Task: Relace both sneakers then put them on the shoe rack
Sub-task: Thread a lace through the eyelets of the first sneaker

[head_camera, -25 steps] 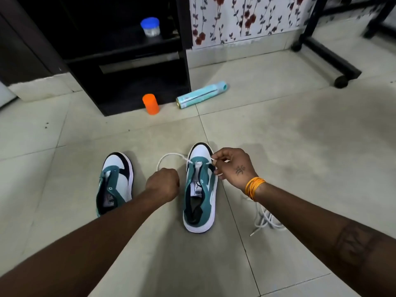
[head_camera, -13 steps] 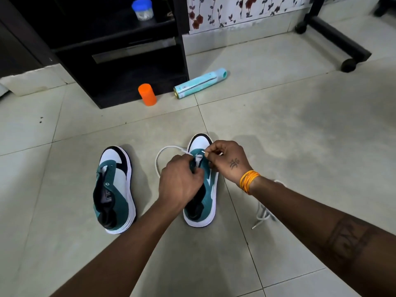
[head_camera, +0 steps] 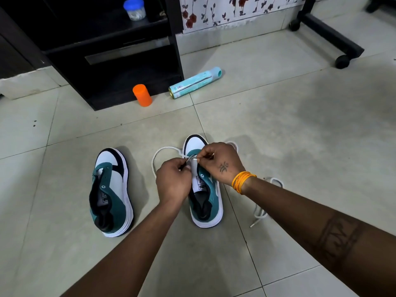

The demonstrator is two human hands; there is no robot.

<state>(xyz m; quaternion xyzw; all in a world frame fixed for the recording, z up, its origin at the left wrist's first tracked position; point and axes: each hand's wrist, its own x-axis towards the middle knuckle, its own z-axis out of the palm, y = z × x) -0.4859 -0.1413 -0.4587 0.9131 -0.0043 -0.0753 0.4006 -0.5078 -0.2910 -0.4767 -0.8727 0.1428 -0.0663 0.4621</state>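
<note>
Two teal, white and black sneakers stand on the tiled floor, toes pointing away from me. The left sneaker (head_camera: 111,194) has no lace in it. Over the front eyelets of the right sneaker (head_camera: 206,209) my left hand (head_camera: 172,180) and my right hand (head_camera: 220,162) both pinch a white lace (head_camera: 156,159), which loops out to the left of the toe. A second white lace (head_camera: 260,213) lies loose on the floor under my right forearm. The black shoe rack (head_camera: 120,61) stands at the back left.
An orange cylinder (head_camera: 142,95) stands on the floor by the rack's foot, and a light blue spray can (head_camera: 195,82) lies on its side next to it. A blue-lidded jar (head_camera: 135,9) sits on a rack shelf. A black wheeled stand leg (head_camera: 330,37) crosses the back right.
My left hand has come in from the left of the right sneaker to meet my right hand over its front eyelets. The lace loop has grown smaller and the camera has tilted down.
</note>
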